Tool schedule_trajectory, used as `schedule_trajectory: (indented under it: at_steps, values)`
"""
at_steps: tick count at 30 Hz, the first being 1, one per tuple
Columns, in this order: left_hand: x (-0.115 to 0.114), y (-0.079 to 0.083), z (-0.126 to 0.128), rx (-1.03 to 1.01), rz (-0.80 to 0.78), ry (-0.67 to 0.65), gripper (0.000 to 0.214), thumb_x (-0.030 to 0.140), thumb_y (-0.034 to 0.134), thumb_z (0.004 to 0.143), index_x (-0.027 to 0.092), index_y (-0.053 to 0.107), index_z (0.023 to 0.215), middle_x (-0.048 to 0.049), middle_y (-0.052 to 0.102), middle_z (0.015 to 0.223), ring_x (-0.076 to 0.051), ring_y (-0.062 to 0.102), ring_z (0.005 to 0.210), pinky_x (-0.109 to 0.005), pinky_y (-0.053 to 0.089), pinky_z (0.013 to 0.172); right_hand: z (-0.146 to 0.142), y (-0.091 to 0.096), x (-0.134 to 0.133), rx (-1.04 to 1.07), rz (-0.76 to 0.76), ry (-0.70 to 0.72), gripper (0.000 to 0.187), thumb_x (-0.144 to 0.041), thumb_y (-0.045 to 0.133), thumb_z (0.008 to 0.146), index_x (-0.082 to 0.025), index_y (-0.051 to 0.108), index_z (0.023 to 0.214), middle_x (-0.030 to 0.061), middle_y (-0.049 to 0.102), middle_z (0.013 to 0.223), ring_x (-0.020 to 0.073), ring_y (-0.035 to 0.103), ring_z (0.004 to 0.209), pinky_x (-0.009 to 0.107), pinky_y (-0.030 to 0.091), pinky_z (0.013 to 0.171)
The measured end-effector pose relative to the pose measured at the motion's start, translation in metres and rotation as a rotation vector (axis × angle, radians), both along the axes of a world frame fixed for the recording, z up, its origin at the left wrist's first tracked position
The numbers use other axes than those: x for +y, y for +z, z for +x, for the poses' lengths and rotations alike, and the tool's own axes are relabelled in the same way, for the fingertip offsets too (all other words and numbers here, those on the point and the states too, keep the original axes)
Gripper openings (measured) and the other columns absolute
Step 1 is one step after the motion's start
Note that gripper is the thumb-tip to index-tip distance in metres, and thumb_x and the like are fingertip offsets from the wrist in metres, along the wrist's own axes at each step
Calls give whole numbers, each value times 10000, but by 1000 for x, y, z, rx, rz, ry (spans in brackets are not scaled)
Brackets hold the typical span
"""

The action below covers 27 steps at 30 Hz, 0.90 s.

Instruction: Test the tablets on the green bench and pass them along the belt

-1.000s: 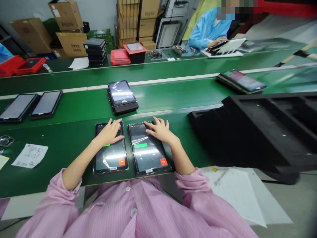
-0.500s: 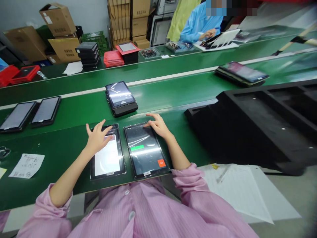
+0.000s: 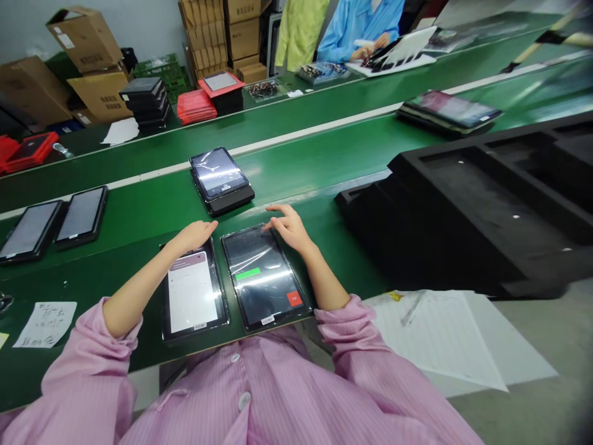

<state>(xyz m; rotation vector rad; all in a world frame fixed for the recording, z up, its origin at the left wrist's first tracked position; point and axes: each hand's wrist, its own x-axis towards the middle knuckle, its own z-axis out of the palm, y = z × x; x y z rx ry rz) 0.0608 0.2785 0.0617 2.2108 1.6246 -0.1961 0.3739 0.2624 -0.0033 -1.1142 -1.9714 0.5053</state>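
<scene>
Two tablets lie side by side on the green table in front of me. The left tablet [image 3: 192, 290] shows a white page with a purple band on top. My left hand [image 3: 193, 235] is over its top edge, fingers stretched to the right and holding nothing; their undersides are hidden. On the right tablet [image 3: 264, 278] the screen is dark, with a green bar and a red box. My right hand [image 3: 290, 228] is open at its upper right, a fingertip at the top of the screen and another finger raised.
Beyond my hands lies a stack of tablets [image 3: 220, 179]. More tablets [image 3: 81, 213] sit at the left, and another stack [image 3: 449, 111] at the far right. A large black tray [image 3: 463, 216] fills the right side. A handwritten note [image 3: 45, 324] lies left. Across the table, a person in blue [image 3: 361, 31] works.
My left hand has moved up from the screen to the tablet's top edge, its spread fingers drawn together. The left screen's purple band is now wider. My right hand stays at its tablet's top.
</scene>
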Motion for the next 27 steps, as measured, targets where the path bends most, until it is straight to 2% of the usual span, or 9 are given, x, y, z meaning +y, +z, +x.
schedule_trajectory:
  at_steps: [4, 8, 12, 15, 17, 20, 23, 25, 27]
  values:
    - [5, 2, 22, 147, -36, 19, 779, 663, 134, 939, 157, 681, 712, -203, 727, 860, -352, 702, 852, -413, 525, 778, -3, -5, 2, -58, -3, -22, 501, -412, 406, 1006, -258, 821, 774, 79, 661, 1236, 281, 557, 1159, 502, 368, 1049]
    - [6, 12, 30, 253, -56, 56, 794, 667, 116, 924, 155, 690, 725, -212, 734, 922, -365, 701, 899, -418, 521, 800, -9, -7, 0, -117, -25, 27, 471, -390, 412, 1010, -267, 826, 822, 83, 642, 1280, 284, 533, 1208, 513, 323, 1064]
    - [14, 23, 21, 142, -88, 155, 783, 644, 105, 927, 183, 701, 715, -153, 752, 889, -316, 712, 875, -380, 526, 832, -10, -2, -1, -75, -64, 13, 476, -418, 387, 1021, -261, 813, 876, 78, 629, 1293, 271, 536, 1205, 485, 314, 1073]
    - [16, 26, 12, 94, -61, 169, 747, 589, 116, 939, 196, 708, 708, -124, 759, 882, -301, 713, 886, -370, 527, 860, -8, 1, 1, 41, -176, -111, 482, -417, 333, 1035, -201, 759, 972, 94, 678, 1097, 230, 596, 1051, 381, 412, 953]
    - [13, 24, 10, 120, -61, 153, 737, 568, 121, 951, 189, 723, 757, -131, 760, 912, -312, 711, 918, -387, 527, 880, -7, 1, 3, 37, -324, -196, 464, -420, 342, 1030, -167, 710, 903, 80, 677, 891, 214, 606, 878, 333, 435, 820]
    - [0, 18, 10, 152, -59, 33, 644, 562, 225, 966, 178, 741, 989, -147, 744, 1117, -339, 680, 1070, -469, 481, 999, -8, -2, 4, -37, -464, -252, 427, -422, 394, 1008, -177, 625, 746, 51, 641, 754, 193, 566, 742, 306, 393, 714]
    - [-15, 7, 15, 111, 7, -201, 528, 515, 490, 924, 217, 593, 1348, -130, 586, 1434, -349, 533, 1321, -624, 252, 1169, -11, -7, 6, -11, -475, -270, 413, -415, 408, 991, -190, 588, 696, 42, 634, 743, 186, 563, 743, 299, 377, 708]
    - [-21, 0, 17, 91, 45, -285, 602, 447, 620, 880, 247, 508, 1436, -122, 534, 1489, -341, 478, 1379, -667, 136, 1191, -13, -12, 8, 62, -491, -276, 422, -441, 417, 975, -195, 591, 681, 39, 639, 746, 191, 577, 764, 303, 391, 731]
    - [-24, -7, 17, 78, 80, -312, 590, 402, 675, 863, 267, 531, 1419, -118, 589, 1435, -332, 517, 1347, -658, 102, 1202, -16, -16, 10, 191, -521, -278, 456, -523, 442, 943, -201, 592, 658, 36, 642, 741, 201, 588, 785, 316, 416, 762]
